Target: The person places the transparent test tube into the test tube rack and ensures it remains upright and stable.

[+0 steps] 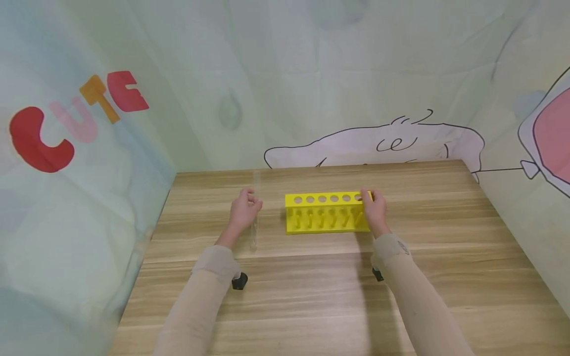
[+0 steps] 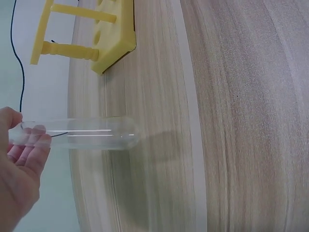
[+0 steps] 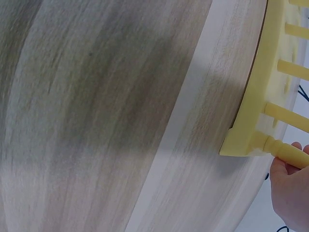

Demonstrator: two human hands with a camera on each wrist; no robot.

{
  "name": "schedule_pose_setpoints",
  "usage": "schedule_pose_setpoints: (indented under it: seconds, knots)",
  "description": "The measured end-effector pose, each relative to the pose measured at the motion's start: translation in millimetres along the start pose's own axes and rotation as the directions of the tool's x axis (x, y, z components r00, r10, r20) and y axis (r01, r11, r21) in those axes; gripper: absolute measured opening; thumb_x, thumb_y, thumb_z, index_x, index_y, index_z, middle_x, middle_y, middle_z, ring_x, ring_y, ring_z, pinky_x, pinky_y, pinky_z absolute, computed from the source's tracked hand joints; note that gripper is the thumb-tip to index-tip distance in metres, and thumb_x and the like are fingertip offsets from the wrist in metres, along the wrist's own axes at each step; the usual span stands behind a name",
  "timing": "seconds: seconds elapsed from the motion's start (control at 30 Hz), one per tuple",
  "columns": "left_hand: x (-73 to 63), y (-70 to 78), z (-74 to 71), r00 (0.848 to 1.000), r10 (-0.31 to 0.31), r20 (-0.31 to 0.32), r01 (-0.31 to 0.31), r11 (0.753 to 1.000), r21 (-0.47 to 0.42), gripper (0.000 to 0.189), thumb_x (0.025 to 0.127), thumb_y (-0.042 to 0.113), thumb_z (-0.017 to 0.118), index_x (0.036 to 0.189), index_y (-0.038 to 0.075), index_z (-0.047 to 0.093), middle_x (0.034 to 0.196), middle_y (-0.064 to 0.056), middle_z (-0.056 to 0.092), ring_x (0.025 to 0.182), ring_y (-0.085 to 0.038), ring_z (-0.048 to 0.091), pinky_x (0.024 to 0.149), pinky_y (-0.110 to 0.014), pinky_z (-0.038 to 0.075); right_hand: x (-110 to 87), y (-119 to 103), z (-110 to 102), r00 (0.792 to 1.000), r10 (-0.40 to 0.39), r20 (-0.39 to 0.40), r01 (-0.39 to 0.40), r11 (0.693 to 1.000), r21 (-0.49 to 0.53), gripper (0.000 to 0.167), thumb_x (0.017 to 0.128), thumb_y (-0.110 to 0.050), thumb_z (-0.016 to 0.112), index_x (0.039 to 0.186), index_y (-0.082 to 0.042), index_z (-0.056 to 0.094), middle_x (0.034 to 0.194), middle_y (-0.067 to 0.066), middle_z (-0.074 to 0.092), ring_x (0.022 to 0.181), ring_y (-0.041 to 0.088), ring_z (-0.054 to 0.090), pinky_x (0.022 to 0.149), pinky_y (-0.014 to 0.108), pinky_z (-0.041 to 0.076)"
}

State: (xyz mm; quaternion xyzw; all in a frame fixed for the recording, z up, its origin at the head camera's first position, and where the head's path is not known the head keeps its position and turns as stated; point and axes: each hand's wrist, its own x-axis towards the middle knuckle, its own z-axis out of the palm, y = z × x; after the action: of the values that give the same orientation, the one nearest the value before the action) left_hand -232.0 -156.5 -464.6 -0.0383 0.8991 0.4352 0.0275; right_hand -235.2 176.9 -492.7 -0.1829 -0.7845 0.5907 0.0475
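My left hand [image 1: 244,210] pinches a clear glass test tube [image 2: 96,133] near its upper end, left of the rack. The tube's rounded bottom points down toward the table, and its shadow falls on the wood. A yellow test tube rack [image 1: 329,230] stands on the table, with a row of round holes in its top and pegs below. At the rack's right end my right hand [image 1: 376,210] grips the end post [image 3: 285,151], thumb and fingers around it. No tube shows in the rack's holes.
The wood-grain table [image 1: 303,296] reaches back to a printed cloth backdrop [image 1: 200,99], with cloth also at both sides. A black wrist device [image 1: 239,281] sits under the left sleeve, another [image 1: 378,274] under the right.
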Motion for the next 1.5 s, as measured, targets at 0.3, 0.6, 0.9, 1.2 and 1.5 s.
schedule_pose_setpoints:
  seconds: [0.3, 0.6, 0.9, 1.2, 1.5]
  knots:
    - [-0.7, 3.0, -2.4, 0.999, 0.034, -0.031, -0.035, 0.999, -0.033, 0.042, 0.086, 0.018, 0.054, 0.122, 0.004, 0.037, 0.107, -0.013, 0.056, 0.102, -0.028, 0.058, 0.079, -0.039, 0.051, 0.8, 1, 0, 1.000, 0.012, -0.002, -0.012, 1.000, 0.004, 0.036, 0.092, -0.035, 0.043, 0.098, 0.000, 0.050, 0.103, 0.015, 0.055, 0.090, 0.019, 0.045, 0.074, 0.023, 0.036]
    - [-0.4, 8.8, -5.5, 0.998, 0.039, -0.039, -0.041, 0.997, -0.066, 0.041, 0.086, 0.016, 0.054, 0.122, 0.006, 0.038, 0.108, -0.013, 0.056, 0.099, -0.027, 0.059, 0.077, -0.037, 0.052, 0.6, 1, 0, 1.000, 0.014, 0.005, -0.014, 1.000, 0.004, 0.040, 0.091, -0.038, 0.042, 0.100, 0.000, 0.050, 0.104, 0.015, 0.055, 0.092, 0.021, 0.045, 0.077, 0.025, 0.037]
    - [-0.5, 12.7, -7.3, 0.995, 0.074, -0.063, -0.079, 0.993, -0.090, 0.037, 0.085, 0.015, 0.055, 0.116, 0.006, 0.039, 0.103, -0.014, 0.058, 0.096, -0.026, 0.061, 0.073, -0.037, 0.052, 0.9, 2, 0, 1.000, 0.022, 0.011, -0.022, 1.000, 0.008, 0.047, 0.089, -0.045, 0.041, 0.106, -0.002, 0.050, 0.103, 0.013, 0.054, 0.093, 0.020, 0.046, 0.079, 0.025, 0.038]
    - [-3.2, 18.5, -7.5, 0.992, 0.095, -0.077, -0.103, 0.988, -0.114, 0.035, 0.084, 0.013, 0.054, 0.114, 0.004, 0.038, 0.098, -0.013, 0.057, 0.091, -0.025, 0.060, 0.071, -0.033, 0.051, 1.1, 3, 1, 1.000, 0.011, 0.010, -0.011, 1.000, 0.007, 0.045, 0.090, -0.043, 0.041, 0.105, -0.001, 0.050, 0.104, 0.013, 0.055, 0.092, 0.020, 0.047, 0.078, 0.025, 0.039]
    - [-2.6, 20.7, -7.7, 0.988, 0.104, -0.115, -0.116, 0.987, -0.111, 0.036, 0.084, 0.014, 0.055, 0.114, 0.004, 0.039, 0.098, -0.013, 0.057, 0.089, -0.025, 0.060, 0.072, -0.034, 0.051, 0.3, 2, 0, 1.000, 0.019, 0.016, -0.019, 1.000, 0.000, 0.045, 0.091, -0.043, 0.040, 0.108, -0.002, 0.049, 0.107, 0.014, 0.054, 0.096, 0.023, 0.047, 0.081, 0.027, 0.039]
